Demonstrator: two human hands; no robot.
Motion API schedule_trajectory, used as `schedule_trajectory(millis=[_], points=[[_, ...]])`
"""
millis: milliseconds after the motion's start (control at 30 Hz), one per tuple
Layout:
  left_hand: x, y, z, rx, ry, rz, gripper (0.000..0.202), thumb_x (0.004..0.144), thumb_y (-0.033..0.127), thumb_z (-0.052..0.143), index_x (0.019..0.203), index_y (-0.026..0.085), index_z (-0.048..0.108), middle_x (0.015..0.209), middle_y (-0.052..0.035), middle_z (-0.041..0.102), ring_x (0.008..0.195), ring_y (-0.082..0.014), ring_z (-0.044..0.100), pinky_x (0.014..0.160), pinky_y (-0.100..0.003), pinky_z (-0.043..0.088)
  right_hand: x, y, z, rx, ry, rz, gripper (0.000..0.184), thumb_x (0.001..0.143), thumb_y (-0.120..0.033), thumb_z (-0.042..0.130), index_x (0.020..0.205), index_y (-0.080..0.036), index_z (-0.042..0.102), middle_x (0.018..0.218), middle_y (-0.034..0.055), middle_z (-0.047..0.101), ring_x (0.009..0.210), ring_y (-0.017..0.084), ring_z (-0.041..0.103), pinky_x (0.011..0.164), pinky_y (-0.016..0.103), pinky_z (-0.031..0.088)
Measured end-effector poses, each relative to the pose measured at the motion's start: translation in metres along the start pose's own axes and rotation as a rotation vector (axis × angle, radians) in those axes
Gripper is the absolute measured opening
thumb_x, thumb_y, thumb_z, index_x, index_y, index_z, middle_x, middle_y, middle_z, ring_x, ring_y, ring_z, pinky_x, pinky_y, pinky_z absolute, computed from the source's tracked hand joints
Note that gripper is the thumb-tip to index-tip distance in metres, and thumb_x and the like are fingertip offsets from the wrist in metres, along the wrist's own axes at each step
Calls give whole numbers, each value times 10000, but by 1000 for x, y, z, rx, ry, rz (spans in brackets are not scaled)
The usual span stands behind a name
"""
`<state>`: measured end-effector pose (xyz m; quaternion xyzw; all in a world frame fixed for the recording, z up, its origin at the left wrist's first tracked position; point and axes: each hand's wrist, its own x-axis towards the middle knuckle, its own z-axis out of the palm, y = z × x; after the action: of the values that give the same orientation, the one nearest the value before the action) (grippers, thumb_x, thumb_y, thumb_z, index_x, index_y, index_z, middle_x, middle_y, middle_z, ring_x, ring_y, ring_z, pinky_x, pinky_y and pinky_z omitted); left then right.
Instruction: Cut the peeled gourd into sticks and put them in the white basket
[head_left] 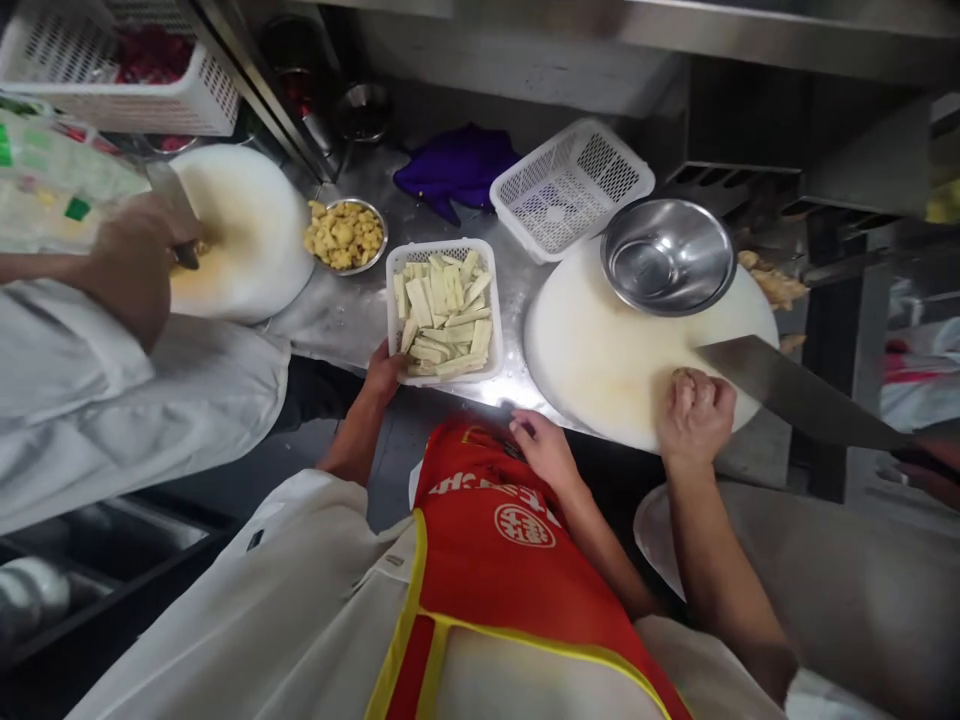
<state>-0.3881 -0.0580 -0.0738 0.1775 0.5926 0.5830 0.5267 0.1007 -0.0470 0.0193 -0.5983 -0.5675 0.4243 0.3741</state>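
My left hand (pixel 384 373) grips the front left corner of a small white plastic basket (pixel 393 300), thumb at the rim. Pale greenish-white cut vegetable strips (pixel 446 310) fill this basket, which is at the front edge of the steel counter (pixel 337 320). Nothing shows in my right hand (pixel 546 447), which hovers in front of my red apron with its fingers loosely bent and apart. To its right lies a round white cutting board (pixel 600 350), with a steel bowl (pixel 667 257) at its back edge.
At right, a co-worker's fist (pixel 694 415) rests on the board beside a large cleaver (pixel 795 390). Another co-worker cuts with a knife (pixel 174 205) on the left board (pixel 240 230). Behind are a bowl of yellow pieces (pixel 345 236), purple cloth (pixel 457 165) and white basket (pixel 570 190).
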Motion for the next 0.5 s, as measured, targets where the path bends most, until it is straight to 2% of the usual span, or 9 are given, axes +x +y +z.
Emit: schedule_trajectory(millis=[67,167,267,300,367,400,433,500], points=[[-27,-11,-11,-2,51,-9,572,489,180,655,1058,141,694,917,-73,742,795,-220,686,712,-313,547,6,12,-4,61,101,-71,253,911,-511,467,1062,-389,629,1081,85,683,1312,323,525,974,558,499],[-59,-24,-27,3,100,-49,561,475,185,603,1028,139,685,879,-65,731,778,-221,683,661,-292,532,18,25,-15,137,226,-101,373,943,-541,324,1139,-406,612,1198,102,640,1329,296,527,1055,536,458],[-79,-35,-36,-16,136,-65,552,465,186,584,1005,141,685,862,-57,726,793,-230,686,670,-296,536,24,17,-19,91,290,-93,397,946,-503,291,1188,-423,596,1262,99,611,1325,274,530,1094,523,416],[-84,-38,-37,-27,155,-62,540,462,185,579,989,143,688,855,-53,725,788,-225,682,671,-294,537,21,7,-13,42,259,-106,393,951,-494,295,1181,-425,606,1245,98,621,1320,273,530,1094,524,409],[-89,-42,-39,-41,192,-49,513,454,181,571,951,146,693,824,-40,720,751,-207,663,652,-281,528,5,-19,18,-96,91,-163,373,966,-487,322,1150,-410,636,1182,98,655,1316,294,517,1087,549,398],[-90,-43,-39,-45,198,-43,504,452,179,568,939,147,695,812,-35,717,733,-198,652,639,-274,520,-7,-32,43,-213,-112,-182,322,956,-475,412,1154,-390,651,1167,97,672,1329,323,491,1089,575,388],[-90,-43,-39,-48,192,-40,503,453,178,567,938,148,697,809,-34,715,722,-193,644,627,-269,512,-20,-44,74,-298,-233,-190,317,942,-457,480,1191,-353,647,1194,100,668,1346,349,458,1102,605,367],[-89,-40,-39,-47,169,-50,503,463,182,570,947,147,700,803,-35,708,711,-189,635,611,-267,497,-48,-59,143,-341,-363,-206,354,867,-431,638,1192,-292,664,1208,99,674,1280,353,500,1080,567,414]])
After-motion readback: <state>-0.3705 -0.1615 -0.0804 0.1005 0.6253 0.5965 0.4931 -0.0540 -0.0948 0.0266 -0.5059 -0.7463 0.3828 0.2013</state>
